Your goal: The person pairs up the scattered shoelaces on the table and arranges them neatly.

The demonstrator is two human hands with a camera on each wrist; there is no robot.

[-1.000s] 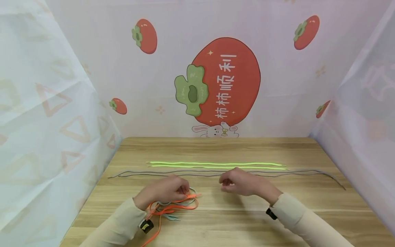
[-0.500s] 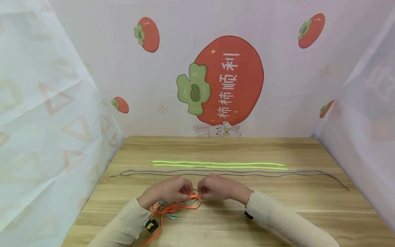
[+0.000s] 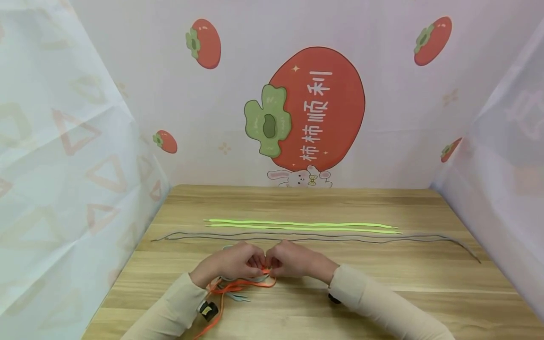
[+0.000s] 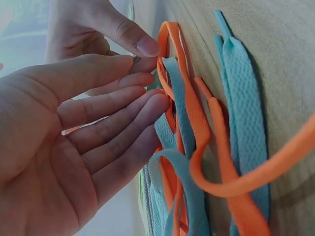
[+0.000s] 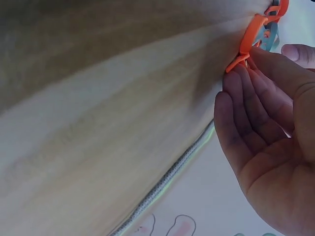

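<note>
A tangle of laces is lying on the wooden table (image 3: 425, 288) beneath and beside the left hand (image 3: 238, 260), its orange lace (image 4: 198, 128) mixing with blue laces (image 4: 246, 98). From the head, the hands are covering its upper end; the left wrist view is showing an orange loop there, with a blue strand passing beside it. The right wrist view is showing what the others are hiding: the right hand (image 3: 293, 259) is pinching the orange lace between thumb and fingertips. The left hand's fingers are reaching out fairly straight, their tips touching the tangle; whether its thumb is pinching too, I cannot tell. The hands are meeting knuckle to knuckle. Just beyond them, two long grey laces (image 3: 382, 242) are running across the table, and two green laces (image 3: 301, 223) are lying behind those. An orange tail is trailing toward the person. The table's back edge is meeting a printed cloth (image 3: 382, 156). Wood is stretching widely right of the hands, while the left sleeve (image 3: 170, 302) is lying nearer its side edge.
</note>
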